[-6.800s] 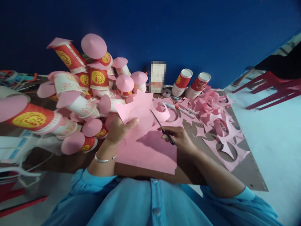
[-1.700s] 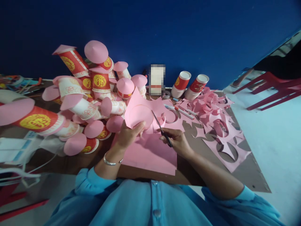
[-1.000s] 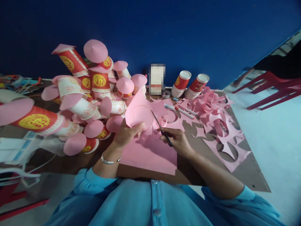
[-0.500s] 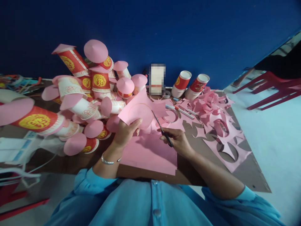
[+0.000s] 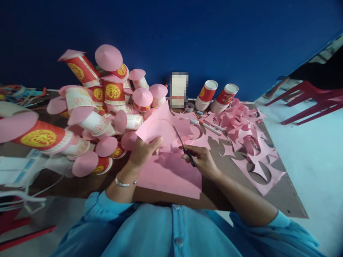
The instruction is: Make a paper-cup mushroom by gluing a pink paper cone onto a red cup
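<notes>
My left hand [image 5: 144,151] pinches a piece of pink paper [image 5: 158,130], its thumb on top, above the table. A round outline is drawn on that paper. In my right hand [image 5: 202,160] is a pair of scissors [image 5: 190,155] with dark handles; the blades reach up to the right side of the drawn circle, at the paper's edge. Whether the blades are parted cannot be made out. Below both hands lie larger pink sheets [image 5: 171,178] on the brown table.
Paper cups with pink cone tops [image 5: 114,92] crowd the left side. Two stacks of paper cups [image 5: 206,95] stand at the back. Pink offcuts [image 5: 246,128] cover the table's right part, with markers [image 5: 210,127] beside them. A red stool [image 5: 308,101] stands beyond.
The pink paper has turned very slightly in my left hand. The scissors stay at the circle's right edge, nearly unmoved.
</notes>
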`<act>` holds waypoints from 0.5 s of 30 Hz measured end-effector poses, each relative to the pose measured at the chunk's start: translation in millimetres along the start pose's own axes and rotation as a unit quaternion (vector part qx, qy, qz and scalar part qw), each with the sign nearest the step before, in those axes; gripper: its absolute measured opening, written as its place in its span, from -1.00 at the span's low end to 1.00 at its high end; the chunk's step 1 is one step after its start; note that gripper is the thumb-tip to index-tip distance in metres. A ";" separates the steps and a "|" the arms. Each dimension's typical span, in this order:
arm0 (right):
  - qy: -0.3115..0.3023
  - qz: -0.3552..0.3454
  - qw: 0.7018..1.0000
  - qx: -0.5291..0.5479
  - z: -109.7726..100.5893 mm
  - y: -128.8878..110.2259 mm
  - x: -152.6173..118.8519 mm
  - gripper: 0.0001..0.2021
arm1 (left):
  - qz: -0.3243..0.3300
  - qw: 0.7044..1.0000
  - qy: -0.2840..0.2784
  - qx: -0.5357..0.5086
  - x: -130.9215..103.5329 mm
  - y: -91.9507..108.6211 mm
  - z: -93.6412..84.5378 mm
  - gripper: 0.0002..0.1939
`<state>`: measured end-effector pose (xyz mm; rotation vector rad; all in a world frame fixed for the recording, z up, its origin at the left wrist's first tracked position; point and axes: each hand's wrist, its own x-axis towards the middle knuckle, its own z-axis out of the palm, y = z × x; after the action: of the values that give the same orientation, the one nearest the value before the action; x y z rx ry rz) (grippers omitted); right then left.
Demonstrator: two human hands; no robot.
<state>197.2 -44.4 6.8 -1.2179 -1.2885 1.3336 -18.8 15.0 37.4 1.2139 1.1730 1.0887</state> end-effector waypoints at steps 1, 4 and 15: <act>0.000 0.000 1.000 0.001 0.0 0.0 -0.2 -0.47 | 0.001 1.000 0.003 -0.006 0.2 -0.5 -0.2 -0.76; 0.000 0.001 1.000 0.002 0.0 -0.6 -1.1 -0.48 | 0.002 1.000 0.009 -0.010 0.8 -1.5 -0.5 -0.75; -0.005 0.028 1.000 0.010 -1.1 0.8 -0.8 -0.43 | -0.008 1.000 0.017 -0.016 2.1 -1.0 -1.7 -0.74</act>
<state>198.4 -45.2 6.1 -1.2432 -1.2536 1.3898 -20.2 17.2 36.3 1.1641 1.1852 1.1155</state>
